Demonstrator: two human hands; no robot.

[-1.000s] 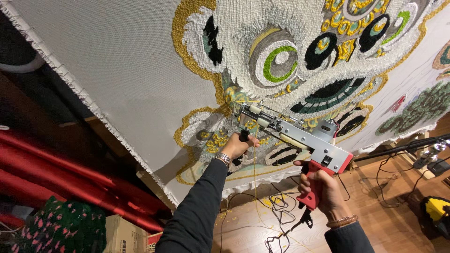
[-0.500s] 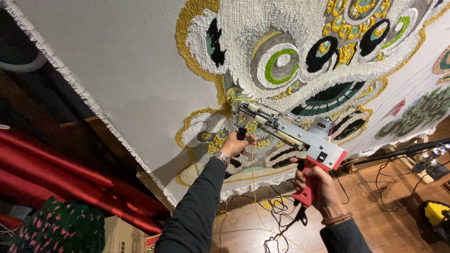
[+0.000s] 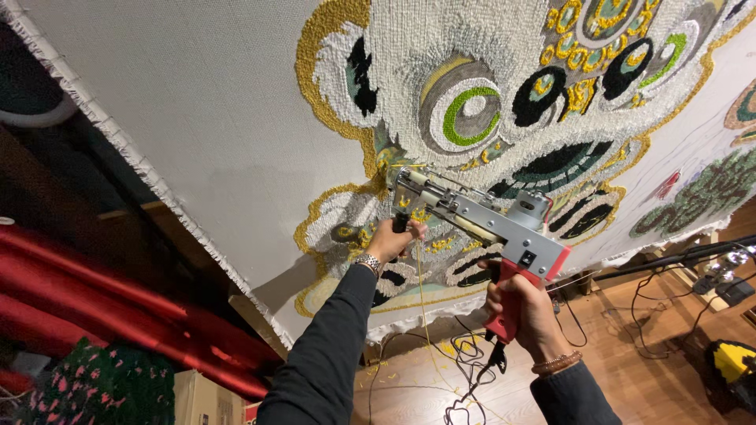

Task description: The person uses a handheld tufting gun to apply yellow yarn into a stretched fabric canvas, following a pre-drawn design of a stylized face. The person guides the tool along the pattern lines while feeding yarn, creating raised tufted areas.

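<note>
A grey metal tufting gun (image 3: 480,216) with a red grip is pressed nose-first against a large white stretched cloth (image 3: 197,118). The cloth carries a tufted lion-like face in white, yellow, green and black. My right hand (image 3: 516,307) is closed around the red rear grip. My left hand (image 3: 391,238), with a watch on its wrist, grips the black front handle under the gun's nose. A yellow yarn strand (image 3: 421,291) hangs down from the gun. The nose sits at a yellow patch of the design.
A black power cord (image 3: 472,378) trails from the gun to the wooden floor, where yellow yarn scraps lie. Red pipes (image 3: 94,307) run at the lower left beside a cardboard box (image 3: 209,397). A yellow and black machine (image 3: 732,366) stands at the right.
The gun and both hands have shifted slightly up and left across the cloth; the grips are unchanged.
</note>
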